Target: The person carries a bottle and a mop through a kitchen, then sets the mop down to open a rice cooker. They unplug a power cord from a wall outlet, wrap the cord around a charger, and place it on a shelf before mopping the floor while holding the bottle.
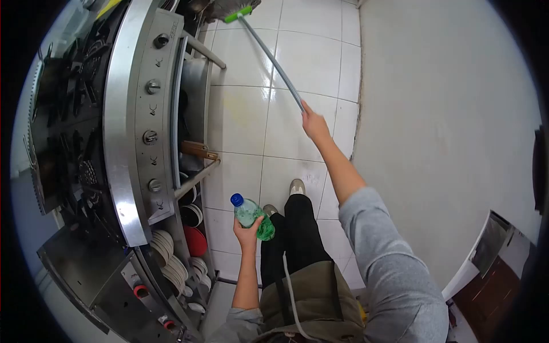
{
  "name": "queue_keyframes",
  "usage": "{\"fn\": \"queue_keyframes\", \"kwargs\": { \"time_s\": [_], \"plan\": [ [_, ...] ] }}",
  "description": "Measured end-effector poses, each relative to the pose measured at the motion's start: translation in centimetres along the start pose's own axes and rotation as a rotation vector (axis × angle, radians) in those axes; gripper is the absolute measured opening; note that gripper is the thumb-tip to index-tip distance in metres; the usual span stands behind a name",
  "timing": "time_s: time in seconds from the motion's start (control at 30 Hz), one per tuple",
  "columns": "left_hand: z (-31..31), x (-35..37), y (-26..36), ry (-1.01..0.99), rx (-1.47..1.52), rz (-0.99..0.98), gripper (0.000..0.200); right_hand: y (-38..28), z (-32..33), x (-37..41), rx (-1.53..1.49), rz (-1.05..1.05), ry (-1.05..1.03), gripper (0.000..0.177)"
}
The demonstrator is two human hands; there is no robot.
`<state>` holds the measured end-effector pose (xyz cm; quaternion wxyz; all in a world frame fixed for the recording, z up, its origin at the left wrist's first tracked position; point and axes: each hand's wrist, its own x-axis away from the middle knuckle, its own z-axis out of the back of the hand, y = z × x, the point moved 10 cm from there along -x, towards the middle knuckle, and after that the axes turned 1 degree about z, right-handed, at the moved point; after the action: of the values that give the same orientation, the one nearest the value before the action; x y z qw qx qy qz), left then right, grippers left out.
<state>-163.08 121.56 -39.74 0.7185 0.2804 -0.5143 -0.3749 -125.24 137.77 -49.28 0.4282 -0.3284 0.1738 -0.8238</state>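
Observation:
My right hand (315, 122) is stretched forward, fingers wrapped round the grey handle of a mop (273, 59). The green mop head (238, 14) is at the far end of the aisle, with dark greyish strands partly cut off by the top of the view. Lower down, near my shoes, my left hand (246, 233) grips a clear plastic bottle (247, 211) with a blue cap. Green liquid shows inside this tilted bottle. White floor tiles (239, 128) lie beneath, glossy near the mop.
A steel gas stove (123, 126) with knobs lines the left side. Below it, stacked white plates (171, 266), a red round item (195, 241) and a wooden piece (197, 150) sit on shelves. A pale wall (434, 103) bounds the aisle on the right.

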Motion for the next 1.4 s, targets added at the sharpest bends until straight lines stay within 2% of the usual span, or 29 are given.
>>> {"fn": "queue_keyframes", "kwargs": {
  "time_s": [0.13,0.23,0.27,0.3,0.33,0.37,0.43,0.47,0.57,0.6,0.67,0.77,0.83,0.93,1.0,1.03,1.13,1.17,1.3,1.4],
  "plan": [
    [0.3,-0.5,1.6,-0.079,-0.013,-0.110,0.051,8.6,1.5,17.6,0.037,-0.077,-0.003,0.049],
    [0.5,-1.1,2.2,-0.164,-0.023,-0.185,0.051,13.2,2.6,35.9,0.078,-0.220,-0.072,0.048],
    [0.8,-1.3,2.2,-0.169,-0.047,-0.222,0.051,12.7,4.1,42.0,-0.073,-0.087,0.077,0.047],
    [1.0,-1.4,2.3,-0.174,-0.071,-0.258,0.051,14.1,3.9,48.7,0.008,-0.394,-0.161,0.047],
    [1.1,-1.2,2.6,-0.192,-0.022,-0.210,0.051,13.7,4.6,54.2,-0.057,-0.466,-0.188,0.048],
    [1.2,-1.1,2.7,-0.199,-0.020,-0.213,0.051,13.5,5.2,59.9,-0.003,-0.529,-0.213,0.048],
    [2.1,-0.9,2.7,-0.182,-0.036,-0.225,0.050,14.7,4.4,70.6,-0.090,-0.617,-0.237,0.050],
    [2.6,-0.8,2.5,-0.155,-0.041,-0.251,0.050,14.4,4.6,73.7,-0.111,-0.642,-0.232,0.050],
    [3.9,0.1,1.9,-0.124,-0.075,-0.243,0.050,12.2,5.5,76.1,-0.018,-0.695,-0.285,0.049],
    [4.2,0.5,1.6,-0.137,-0.044,-0.226,0.050,12.3,4.9,76.0,-0.025,-0.696,-0.281,0.049],
    [4.9,1.0,0.4,-0.147,-0.048,-0.192,0.050,13.0,3.7,74.7,-0.257,-0.690,-0.144,0.046],
    [6.2,1.7,-1.6,-0.134,-0.069,-0.144,0.051,14.2,2.3,68.1,-0.136,-0.566,-0.086,0.046],
    [6.6,2.6,-1.0,-0.159,-0.067,-0.219,0.052,11.9,3.7,60.4,-0.120,-0.619,-0.138,0.045],
    [7.7,3.3,-1.5,-0.150,-0.057,-0.178,0.050,11.7,3.5,49.5,-0.106,-0.365,0.016,0.046],
    [8.1,3.8,-1.2,-0.139,-0.039,-0.158,0.048,11.6,3.1,41.4,-0.114,-0.315,0.025,0.046],
    [8.5,4.1,-0.9,-0.115,-0.016,-0.152,0.049,10.4,3.7,36.9,-0.127,-0.181,0.124,0.046],
    [9.7,4.5,-0.8,-0.066,0.016,-0.152,0.050,9.6,3.5,24.1,-0.075,-0.236,0.118,0.046],
    [10.0,4.6,-0.9,-0.044,0.031,-0.159,0.050,8.5,4.1,19.9,-0.140,-0.035,0.268,0.047],
    [10.6,5.3,0.4,-0.014,0.028,-0.211,0.048,6.2,4.8,7.6,-0.127,-0.175,0.207,0.046],
    [11.1,5.6,0.2,-0.028,0.012,-0.208,0.048,7.2,7.5,7.4,-0.050,-0.252,0.190,0.046]
  ]
}}
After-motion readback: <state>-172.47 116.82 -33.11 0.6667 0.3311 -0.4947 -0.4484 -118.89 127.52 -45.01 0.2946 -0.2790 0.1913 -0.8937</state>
